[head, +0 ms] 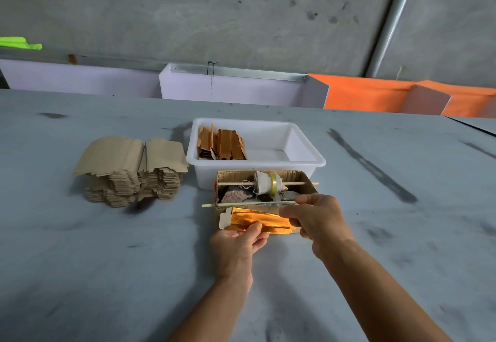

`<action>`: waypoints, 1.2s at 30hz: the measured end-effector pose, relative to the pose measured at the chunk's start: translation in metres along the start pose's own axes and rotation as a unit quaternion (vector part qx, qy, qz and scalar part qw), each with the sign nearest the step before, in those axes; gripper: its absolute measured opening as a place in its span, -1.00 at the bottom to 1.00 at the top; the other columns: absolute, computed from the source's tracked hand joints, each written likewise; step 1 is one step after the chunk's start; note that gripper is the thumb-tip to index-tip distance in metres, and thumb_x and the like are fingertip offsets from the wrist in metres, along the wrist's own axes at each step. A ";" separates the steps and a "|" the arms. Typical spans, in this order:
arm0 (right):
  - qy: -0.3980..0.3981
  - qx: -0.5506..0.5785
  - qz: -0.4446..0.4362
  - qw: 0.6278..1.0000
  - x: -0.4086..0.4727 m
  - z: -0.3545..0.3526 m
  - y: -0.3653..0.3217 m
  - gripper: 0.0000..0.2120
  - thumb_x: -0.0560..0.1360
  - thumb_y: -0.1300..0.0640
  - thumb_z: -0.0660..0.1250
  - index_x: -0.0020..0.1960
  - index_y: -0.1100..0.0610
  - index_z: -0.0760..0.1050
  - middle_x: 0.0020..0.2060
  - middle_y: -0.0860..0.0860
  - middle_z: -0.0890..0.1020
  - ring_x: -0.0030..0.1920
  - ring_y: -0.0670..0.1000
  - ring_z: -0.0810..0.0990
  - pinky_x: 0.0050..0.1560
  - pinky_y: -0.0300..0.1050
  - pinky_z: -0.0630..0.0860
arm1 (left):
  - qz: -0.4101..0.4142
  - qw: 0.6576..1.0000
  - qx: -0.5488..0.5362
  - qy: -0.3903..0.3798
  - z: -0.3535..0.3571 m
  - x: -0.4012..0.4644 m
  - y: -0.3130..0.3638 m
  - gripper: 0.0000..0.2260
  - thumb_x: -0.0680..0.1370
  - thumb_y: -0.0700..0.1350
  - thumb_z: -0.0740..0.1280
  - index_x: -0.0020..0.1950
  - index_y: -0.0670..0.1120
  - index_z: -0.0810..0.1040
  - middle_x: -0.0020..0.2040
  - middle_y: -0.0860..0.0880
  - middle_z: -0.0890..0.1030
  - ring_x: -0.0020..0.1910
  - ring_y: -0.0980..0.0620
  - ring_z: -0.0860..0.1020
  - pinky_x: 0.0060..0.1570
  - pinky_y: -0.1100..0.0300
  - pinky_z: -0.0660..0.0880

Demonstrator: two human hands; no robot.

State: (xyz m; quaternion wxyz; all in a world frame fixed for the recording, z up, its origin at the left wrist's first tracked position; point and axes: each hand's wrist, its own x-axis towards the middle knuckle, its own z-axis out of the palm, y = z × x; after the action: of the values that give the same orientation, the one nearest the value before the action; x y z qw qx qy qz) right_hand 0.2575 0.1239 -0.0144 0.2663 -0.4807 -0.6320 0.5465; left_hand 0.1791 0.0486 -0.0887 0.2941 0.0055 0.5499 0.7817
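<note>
gold foil, creased and mirror-bright, covers the flattened carton (257, 219) held just above the grey table (107, 261), right in front of a small cardboard box (304, 180). the carton is a long folded wedge with a pale, uncoated tab at its left end. the left hand (239, 245) pinches its near edge, thumb on top and fingers curled underneath. the right hand (319, 220) grasps the right end, forefinger laid along the foil and the other fingers tucked under. two thin wooden skewers (209, 205) run through the open-topped box, and the far one carries a tape roll (273, 182) with a yellowish band; a clear strip (278, 200) leads from the roll down towards the right hand. behind the box stands a smooth white plastic tub (308, 151) with folded coppery cartons (222, 143) leaning on edge at its left side. well to the left sits a stack of matte brown die-cut blanks (131, 169), their notched edges fanned out.
</note>
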 end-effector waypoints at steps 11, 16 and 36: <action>0.004 0.005 -0.016 1.000 -0.004 0.002 0.007 -0.82 0.33 0.28 0.50 -0.18 0.17 0.50 -0.30 0.11 0.53 -0.35 -0.01 0.48 -0.54 -0.30 0.32 | -0.009 1.000 0.017 0.016 0.001 0.001 0.000 -0.89 0.42 -0.31 0.45 -0.16 -0.26 0.54 -0.35 -0.13 0.66 -0.35 -0.06 0.67 -0.36 0.21 0.61; 0.011 0.003 -0.023 1.000 -0.004 0.003 0.011 -0.78 0.33 0.28 0.51 -0.14 0.15 0.49 -0.23 0.13 0.56 -0.29 0.02 0.53 -0.51 -0.29 0.32 | -0.014 0.999 0.024 0.019 0.000 0.002 -0.002 -0.89 0.42 -0.30 0.45 -0.16 -0.27 0.54 -0.33 -0.13 0.67 -0.35 -0.06 0.67 -0.36 0.20 0.61; 0.059 -0.044 -0.080 0.994 0.000 0.010 0.032 -0.75 0.34 0.26 0.51 -0.22 0.06 0.43 -0.27 0.05 0.58 -0.26 -0.01 0.58 -0.38 -0.24 0.45 | -0.008 1.000 0.030 -0.001 -0.001 0.000 0.000 -0.91 0.42 -0.31 0.45 -0.16 -0.23 0.57 -0.39 -0.05 0.67 -0.36 -0.04 0.67 -0.43 0.27 0.56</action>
State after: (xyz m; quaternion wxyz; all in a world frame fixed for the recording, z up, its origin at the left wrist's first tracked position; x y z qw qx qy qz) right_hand 0.2592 0.1182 -0.0473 0.3248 -0.4715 -0.6747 0.4659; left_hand 0.1786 0.0476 -0.0893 0.3007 0.0105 0.5728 0.7625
